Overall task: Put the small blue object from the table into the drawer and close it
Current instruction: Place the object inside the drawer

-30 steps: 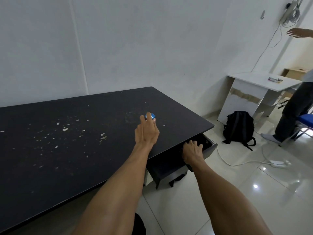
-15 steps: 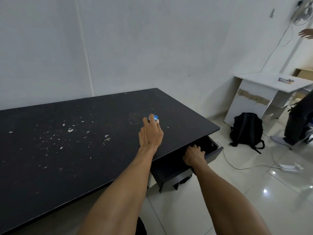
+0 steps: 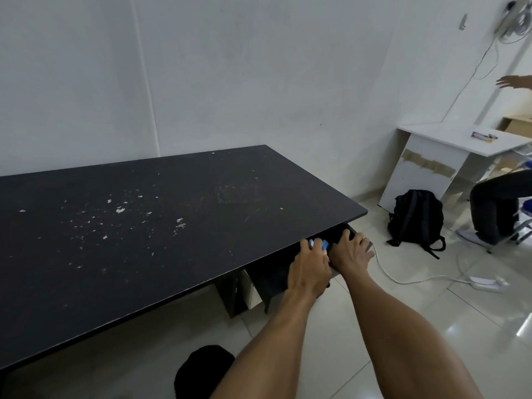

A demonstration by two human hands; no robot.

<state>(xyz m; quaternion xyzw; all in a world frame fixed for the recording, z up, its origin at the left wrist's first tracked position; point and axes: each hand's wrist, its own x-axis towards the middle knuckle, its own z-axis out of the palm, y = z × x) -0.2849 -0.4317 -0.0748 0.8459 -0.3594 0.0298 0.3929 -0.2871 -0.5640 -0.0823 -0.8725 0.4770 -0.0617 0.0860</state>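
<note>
Now left grip (image 3: 309,266) holds blue object (image 3: 318,243).

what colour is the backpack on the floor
Black; the backpack shows clearly in the head view.

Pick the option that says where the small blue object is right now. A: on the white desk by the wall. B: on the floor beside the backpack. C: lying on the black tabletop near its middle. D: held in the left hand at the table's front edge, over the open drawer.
D: the small blue object shows between the fingers of the left hand, above the open drawer.
</note>
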